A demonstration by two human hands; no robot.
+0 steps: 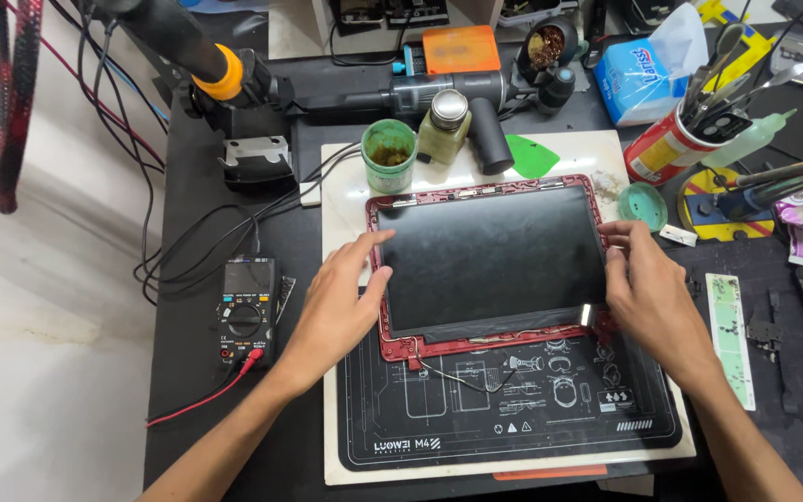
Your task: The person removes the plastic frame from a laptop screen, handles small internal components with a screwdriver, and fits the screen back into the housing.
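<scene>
A dark laptop screen panel (493, 256) lies in a red lid frame (401, 346) on a black work mat (513, 409). My left hand (341, 302) rests with fingers spread on the panel's left edge, touching both panel and frame. Fingertips of my right hand (648, 284) are on the panel's right edge. Neither hand is closed around anything. Thin wires (462, 376) trail from the frame's lower edge onto the mat.
A multimeter (246, 309) with red lead lies left. Behind the frame stand a green jar (388, 155), a small bottle (445, 125), a black handheld tool (476, 102) and a green pick (532, 156). A can of tools (676, 139), tissue pack (638, 79) and green strip (730, 336) sit right.
</scene>
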